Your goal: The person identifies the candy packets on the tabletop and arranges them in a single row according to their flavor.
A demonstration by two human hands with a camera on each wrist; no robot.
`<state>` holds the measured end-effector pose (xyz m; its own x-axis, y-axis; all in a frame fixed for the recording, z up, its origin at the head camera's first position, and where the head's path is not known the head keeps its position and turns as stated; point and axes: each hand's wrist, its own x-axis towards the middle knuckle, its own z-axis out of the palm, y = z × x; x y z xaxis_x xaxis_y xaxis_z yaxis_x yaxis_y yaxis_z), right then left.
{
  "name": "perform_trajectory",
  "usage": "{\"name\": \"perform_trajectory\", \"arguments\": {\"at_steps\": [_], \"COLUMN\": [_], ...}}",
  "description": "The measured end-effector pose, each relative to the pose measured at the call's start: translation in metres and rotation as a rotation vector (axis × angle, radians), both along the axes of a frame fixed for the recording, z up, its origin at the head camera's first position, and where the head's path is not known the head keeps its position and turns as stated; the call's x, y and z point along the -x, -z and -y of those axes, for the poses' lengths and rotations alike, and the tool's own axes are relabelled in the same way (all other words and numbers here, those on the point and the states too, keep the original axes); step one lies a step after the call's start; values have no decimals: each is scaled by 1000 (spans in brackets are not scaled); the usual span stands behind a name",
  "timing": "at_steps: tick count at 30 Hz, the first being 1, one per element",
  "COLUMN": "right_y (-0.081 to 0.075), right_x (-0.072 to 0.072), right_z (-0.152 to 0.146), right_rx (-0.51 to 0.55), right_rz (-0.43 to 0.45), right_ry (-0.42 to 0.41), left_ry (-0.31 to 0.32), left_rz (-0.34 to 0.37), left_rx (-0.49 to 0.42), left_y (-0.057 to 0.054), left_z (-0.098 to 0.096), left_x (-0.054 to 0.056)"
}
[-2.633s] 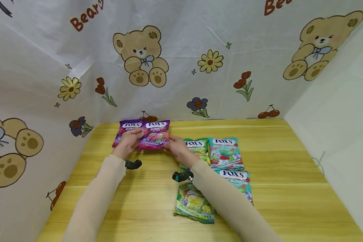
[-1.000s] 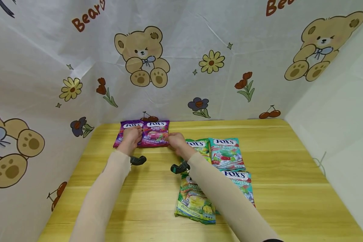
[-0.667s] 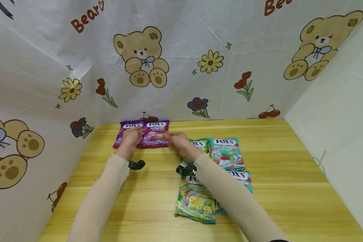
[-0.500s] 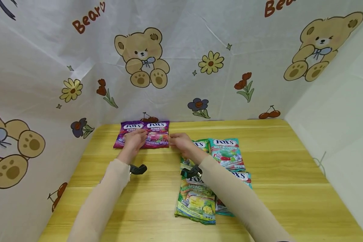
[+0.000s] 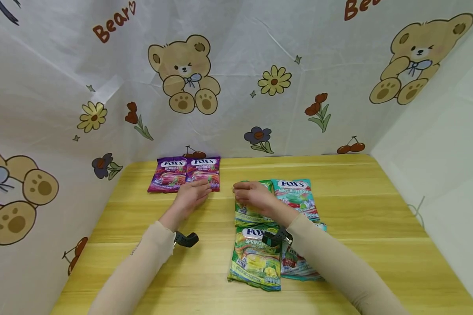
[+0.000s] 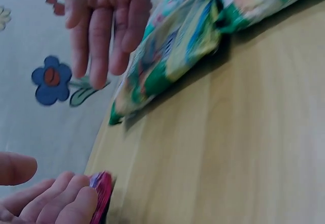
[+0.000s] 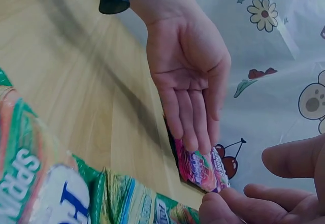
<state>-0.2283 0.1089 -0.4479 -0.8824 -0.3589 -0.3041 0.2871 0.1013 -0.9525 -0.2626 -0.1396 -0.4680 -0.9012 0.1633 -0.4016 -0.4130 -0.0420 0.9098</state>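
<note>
Bear-print backdrop (image 5: 236,111), wood-grain table (image 5: 358,188): grip released at upper left

At the upper left of the frame, the left FOX'S Berries bag (image 5: 165,177) lies flat by the backdrop, side by side with the right FOX'S Berries bag (image 5: 202,173). What has just changed is the hold: half a second ago fingers were on or beside this pair, and now they have drawn back. Both bags lie unheld in a row, so arranging them looks finished for the moment.

Left of centre, the left hand (image 5: 191,197) has its fingers extended and grasps nothing; they overlap the lower edge of the right FOX'S Berries bag in the head view, and contact cannot be told. Right of centre, the right hand (image 5: 260,199) is likewise released, fingers straight, over the upper green candy bag (image 5: 244,214) and apart from the Berries pair. Below that lies the FOX'S Spring Tea bag (image 5: 256,262); farther right are the FOX'S Mint Blossom bag (image 5: 295,199) and, beneath it, the teal candy bag (image 5: 297,267), partly hidden by the right sleeve (image 5: 339,258).
</note>
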Motion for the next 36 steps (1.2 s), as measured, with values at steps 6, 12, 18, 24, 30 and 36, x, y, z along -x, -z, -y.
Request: {"name": "perform_trajectory", "arguments": {"at_steps": [6, 12, 18, 24, 30, 36], "right_y": [0, 2, 0, -1, 3, 4], "right_x": [-13, -29, -40, -48, -51, -52], "right_z": [-26, -57, -75, -86, -92, -98], "right_rx": [-27, -74, -98, -106, -80, -35], "right_rz": [-20, -31, -56, -70, -60, -32], "right_ry": [-18, -52, -56, -55, -45, -54], "left_ry": [132, 190, 219, 223, 204, 193], "left_rz": [-11, 33, 60, 67, 88, 96], "left_rx": [-9, -15, 3, 1, 2, -10], "left_y": [7, 15, 23, 29, 32, 34], "left_z": [-25, -42, -50, -53, -53, -53], "left_x": [-18, -32, -40, -39, -36, -34]}}
